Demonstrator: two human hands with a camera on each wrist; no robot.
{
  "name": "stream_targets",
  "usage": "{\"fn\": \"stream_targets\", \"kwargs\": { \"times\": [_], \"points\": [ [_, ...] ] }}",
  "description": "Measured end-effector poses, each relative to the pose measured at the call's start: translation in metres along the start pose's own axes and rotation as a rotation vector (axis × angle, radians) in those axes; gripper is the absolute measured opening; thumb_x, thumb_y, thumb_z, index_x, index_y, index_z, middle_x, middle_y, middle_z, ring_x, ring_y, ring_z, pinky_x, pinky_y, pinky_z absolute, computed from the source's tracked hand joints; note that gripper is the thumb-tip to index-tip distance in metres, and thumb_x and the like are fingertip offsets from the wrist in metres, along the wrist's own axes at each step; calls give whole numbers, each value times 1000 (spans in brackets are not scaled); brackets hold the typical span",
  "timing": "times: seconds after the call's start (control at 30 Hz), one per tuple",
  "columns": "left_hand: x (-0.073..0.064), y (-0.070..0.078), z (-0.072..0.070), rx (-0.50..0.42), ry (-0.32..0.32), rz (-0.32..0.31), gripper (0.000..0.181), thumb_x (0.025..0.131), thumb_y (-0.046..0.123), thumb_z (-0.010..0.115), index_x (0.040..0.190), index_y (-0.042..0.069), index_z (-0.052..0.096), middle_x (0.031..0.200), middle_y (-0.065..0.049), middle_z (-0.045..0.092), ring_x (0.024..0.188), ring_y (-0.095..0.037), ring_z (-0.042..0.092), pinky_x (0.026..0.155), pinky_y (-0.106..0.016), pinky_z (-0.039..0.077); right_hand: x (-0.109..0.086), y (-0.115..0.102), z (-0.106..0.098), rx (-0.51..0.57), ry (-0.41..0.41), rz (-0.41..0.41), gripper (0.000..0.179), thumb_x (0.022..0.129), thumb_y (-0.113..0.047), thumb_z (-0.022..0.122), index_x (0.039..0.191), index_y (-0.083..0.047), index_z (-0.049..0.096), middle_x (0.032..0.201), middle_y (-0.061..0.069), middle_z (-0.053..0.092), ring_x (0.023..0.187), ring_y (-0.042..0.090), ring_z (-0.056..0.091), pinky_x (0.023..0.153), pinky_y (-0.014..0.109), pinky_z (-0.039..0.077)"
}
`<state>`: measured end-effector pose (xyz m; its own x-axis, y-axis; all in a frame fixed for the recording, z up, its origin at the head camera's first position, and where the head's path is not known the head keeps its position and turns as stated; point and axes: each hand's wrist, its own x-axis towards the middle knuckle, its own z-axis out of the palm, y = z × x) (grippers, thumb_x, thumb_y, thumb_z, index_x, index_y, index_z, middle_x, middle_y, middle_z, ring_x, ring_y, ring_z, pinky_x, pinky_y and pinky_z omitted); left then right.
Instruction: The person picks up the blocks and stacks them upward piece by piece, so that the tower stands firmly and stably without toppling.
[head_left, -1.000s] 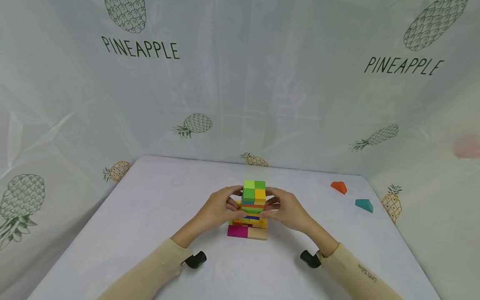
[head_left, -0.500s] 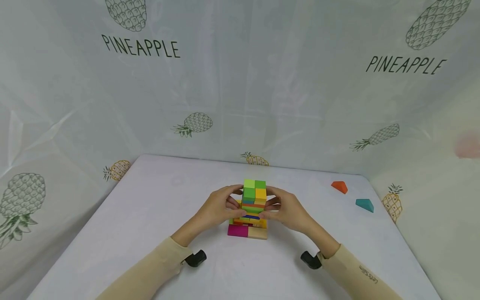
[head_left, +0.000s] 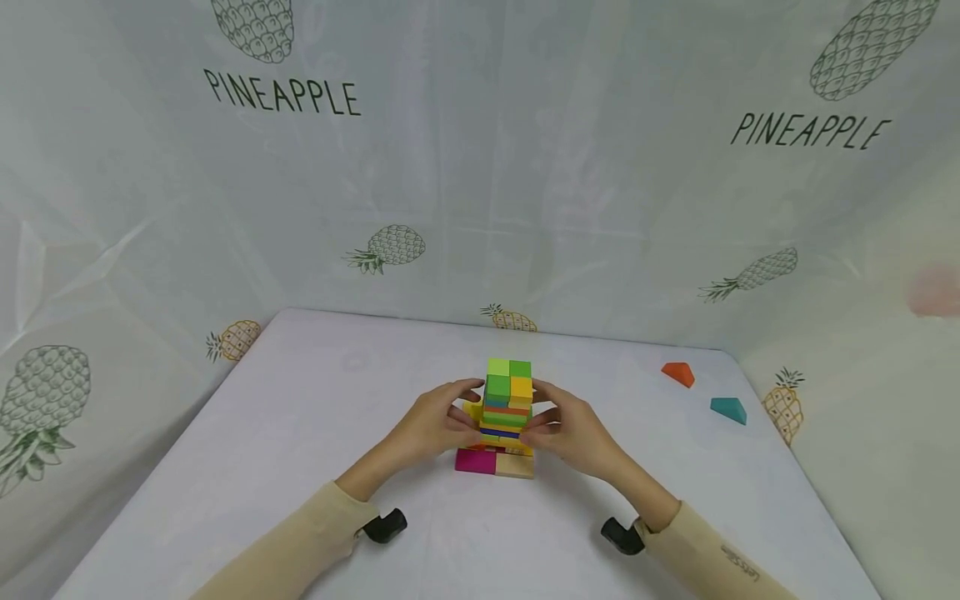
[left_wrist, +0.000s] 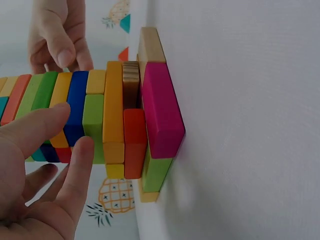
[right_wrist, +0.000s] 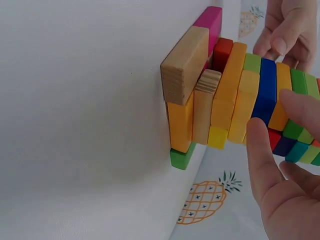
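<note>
A tower of colored wooden blocks (head_left: 507, 417) stands between my two hands, topped by green and yellow blocks. My left hand (head_left: 435, 425) is beside its left side with loosely bent fingers, and in the left wrist view its thumb (left_wrist: 55, 119) overlaps the orange block's edge. On the other side is my right hand (head_left: 573, 429), its fingers spread. Seen from the right wrist, its thumb (right_wrist: 300, 107) lies close over the blue and orange layers. The lowest layer has a magenta block (left_wrist: 162, 110) and a plain wood block (right_wrist: 185, 65), both flat on the table.
At the table's back right lie an orange-red block (head_left: 678, 374) and a teal block (head_left: 729, 409), both with slanted sides. A white tablecloth (head_left: 337, 392) covers the table. Behind it hangs a curtain (head_left: 525, 167) printed with pineapples.
My left hand has loosened and drawn slightly left from the tower, and my right hand has eased a little lower and outward. The tower stands as before.
</note>
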<state>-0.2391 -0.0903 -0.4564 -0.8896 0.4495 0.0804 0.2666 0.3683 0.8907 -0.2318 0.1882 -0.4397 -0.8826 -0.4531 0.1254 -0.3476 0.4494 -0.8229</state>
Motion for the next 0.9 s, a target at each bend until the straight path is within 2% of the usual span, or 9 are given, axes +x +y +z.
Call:
{"fn": "stream_targets", "kwargs": {
  "times": [0.23,0.4,0.5,0.73,0.9],
  "points": [
    [0,2,4,1,12,1,81,89,12,88,159,12,46,137,-13,62,100,-17,75,83,-26,64,1,-1,2,32,28,33,80,88,-5,87,157,-4,46,134,18,62,101,23,74,86,28,64],
    [0,0,2,42,52,10,81,88,20,90,157,12,48,118,-4,66,95,-11,74,82,-24,63,-1,-4,1,-37,73,40,78,87,-8,89,154,-5,49,111,8,70,95,18,73,84,26,63],
    [-1,2,0,66,76,32,79,89,18,89,156,11,49,106,0,66,91,-10,72,82,-22,62,-4,-6,0,-79,93,37,76,87,-7,88,153,-6,50,101,1,72,91,14,71,83,22,62],
    [-3,11,4,95,104,77,72,90,16,87,153,12,51,98,3,69,86,-8,72,81,-21,62,-6,-7,3,-97,123,6,72,89,-6,86,152,-4,52,94,-3,74,83,12,70,79,20,61],
    [-5,14,5,89,132,72,57,91,14,86,140,10,57,97,6,72,84,-7,73,79,-22,62,-6,-4,5,-88,127,12,69,89,-6,86,150,-4,53,93,-4,75,82,10,71,78,21,61]
  ]
}}
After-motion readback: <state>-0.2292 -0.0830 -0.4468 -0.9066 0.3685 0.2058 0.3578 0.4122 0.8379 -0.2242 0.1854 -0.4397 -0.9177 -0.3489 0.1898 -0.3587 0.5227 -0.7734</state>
